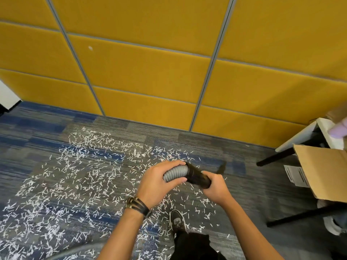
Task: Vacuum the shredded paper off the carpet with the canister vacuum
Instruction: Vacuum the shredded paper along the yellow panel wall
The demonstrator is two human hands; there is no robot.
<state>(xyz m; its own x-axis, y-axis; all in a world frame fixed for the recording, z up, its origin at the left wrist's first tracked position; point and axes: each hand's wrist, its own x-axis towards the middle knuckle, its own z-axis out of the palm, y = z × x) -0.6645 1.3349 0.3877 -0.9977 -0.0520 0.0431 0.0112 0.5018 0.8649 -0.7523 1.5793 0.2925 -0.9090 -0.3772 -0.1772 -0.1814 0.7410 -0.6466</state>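
Shredded paper (90,177) covers the carpet (253,194) from nine to six o'clock, so we judge that vacuuming is not begun. Our left hand (159,182) curls round the grey hose (174,174), our right hand (216,188) round the black tube (197,178), at five o'clock. Canister and nozzle we cannot see.

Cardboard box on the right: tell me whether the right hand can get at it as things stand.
Probably not yet: the right hand grips the black tube, with the left hand on the grey hose. Nothing stands between it and the cardboard box but open carpet, so after letting go it likely could.
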